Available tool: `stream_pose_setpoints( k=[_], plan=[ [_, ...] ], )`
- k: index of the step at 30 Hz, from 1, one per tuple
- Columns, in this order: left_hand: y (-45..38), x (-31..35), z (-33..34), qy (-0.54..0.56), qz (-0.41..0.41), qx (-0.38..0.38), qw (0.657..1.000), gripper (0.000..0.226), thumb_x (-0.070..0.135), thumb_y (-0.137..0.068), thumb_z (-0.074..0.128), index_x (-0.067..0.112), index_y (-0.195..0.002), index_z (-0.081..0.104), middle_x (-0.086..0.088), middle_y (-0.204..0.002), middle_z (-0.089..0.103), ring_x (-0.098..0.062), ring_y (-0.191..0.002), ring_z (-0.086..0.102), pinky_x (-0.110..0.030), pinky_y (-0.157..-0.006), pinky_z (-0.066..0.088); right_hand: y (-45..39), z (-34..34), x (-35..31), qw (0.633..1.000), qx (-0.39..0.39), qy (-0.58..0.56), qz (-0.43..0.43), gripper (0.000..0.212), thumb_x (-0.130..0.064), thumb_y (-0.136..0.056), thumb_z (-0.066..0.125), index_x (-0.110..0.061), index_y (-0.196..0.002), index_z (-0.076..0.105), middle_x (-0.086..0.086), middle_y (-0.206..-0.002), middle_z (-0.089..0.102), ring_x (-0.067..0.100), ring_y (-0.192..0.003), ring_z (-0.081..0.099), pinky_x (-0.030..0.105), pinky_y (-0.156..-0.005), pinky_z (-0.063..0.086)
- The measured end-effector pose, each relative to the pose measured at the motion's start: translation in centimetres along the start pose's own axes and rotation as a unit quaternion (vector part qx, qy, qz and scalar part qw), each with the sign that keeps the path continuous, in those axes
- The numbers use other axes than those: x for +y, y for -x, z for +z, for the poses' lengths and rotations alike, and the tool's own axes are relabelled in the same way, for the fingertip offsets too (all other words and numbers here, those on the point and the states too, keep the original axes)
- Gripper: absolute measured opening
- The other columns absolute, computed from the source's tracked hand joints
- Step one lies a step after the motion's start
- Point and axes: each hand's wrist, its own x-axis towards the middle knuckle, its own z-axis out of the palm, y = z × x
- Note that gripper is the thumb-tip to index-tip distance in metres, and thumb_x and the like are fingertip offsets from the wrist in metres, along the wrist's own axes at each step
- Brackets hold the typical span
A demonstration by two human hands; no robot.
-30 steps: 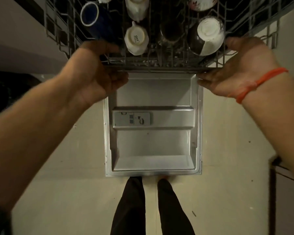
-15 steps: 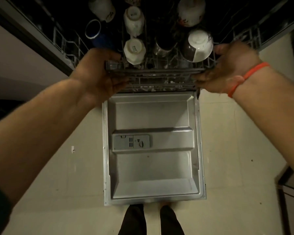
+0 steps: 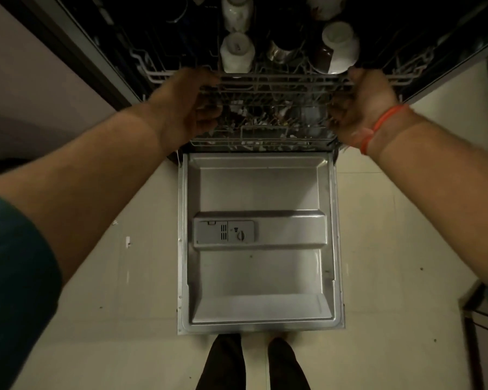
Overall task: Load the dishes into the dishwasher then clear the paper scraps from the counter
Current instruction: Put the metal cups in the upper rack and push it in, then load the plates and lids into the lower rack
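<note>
My left hand (image 3: 190,104) and my right hand (image 3: 361,104) each curled their fingers round the front rail of the upper rack (image 3: 279,80), one near each front corner, the rail's long axis running side to side between them and the rack sitting inside the dishwasher's (image 3: 110,60) dark opening. Upturned cups (image 3: 236,53) and a white bowl (image 3: 340,47) stood bottoms-up just behind that front edge, any print on them too blurred to read. The dishwasher door (image 3: 261,277) lay flat open toward me, its far edge below the rack, its near edge just ahead of my feet, bare floor along both side edges, and the detergent dispenser (image 3: 224,232) at its left middle showed no legible writing.
</note>
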Motion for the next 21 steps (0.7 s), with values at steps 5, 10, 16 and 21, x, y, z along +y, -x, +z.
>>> stream_pose_setpoints(
  k=[5,10,16,21],
  plan=[
    [2.1,-5.6,-1.3,-0.042,0.019,0.032,0.998,0.027,0.032,-0.096,0.061,0.024,-0.122,0.062,0.0,-0.122,0.064,-0.02,-0.114,0.062,-0.037,-0.095,0.054,2.7,0.0,3.6,0.995,0.004,0.095,0.001,0.046,-0.054,-0.095,0.049,-0.027,-0.131,0.059,-0.003,-0.121,0.067,0.023,-0.118,0.058,0.039,-0.107,0.042],
    [5.0,-9.2,-0.7,-0.083,0.02,0.014,0.996,0.051,0.031,-0.098,0.063,0.029,-0.146,0.047,0.005,-0.132,0.062,-0.017,-0.119,0.059,-0.031,-0.093,0.05,4.7,0.5,7.3,0.976,-0.014,0.215,0.012,0.052,-0.05,-0.103,0.046,-0.026,-0.149,0.043,0.001,-0.151,0.047,0.026,-0.134,0.046,0.043,-0.102,0.04],
    [4.0,-11.0,-0.1,-0.293,0.034,-0.007,0.956,0.08,0.034,-0.099,0.064,0.036,-0.162,0.014,-0.004,-0.164,0.033,-0.026,-0.132,0.051,-0.032,-0.102,0.041,3.6,0.5,10.5,0.939,-0.012,0.344,-0.015,0.063,-0.049,-0.099,0.053,-0.024,-0.155,0.037,0.0,-0.16,0.037,0.024,-0.144,0.038,0.038,-0.117,0.034],
    [0.0,-12.4,-1.6,-0.543,0.107,-0.056,0.831,0.09,0.031,-0.098,0.061,0.03,-0.163,-0.001,-0.005,-0.171,0.01,-0.035,-0.153,0.022,-0.045,-0.12,0.03,2.1,-1.1,11.6,0.838,-0.043,0.531,-0.12,0.067,-0.041,-0.1,0.055,-0.024,-0.158,0.027,0.005,-0.163,0.033,0.028,-0.147,0.035,0.031,-0.115,0.031]
  ],
)
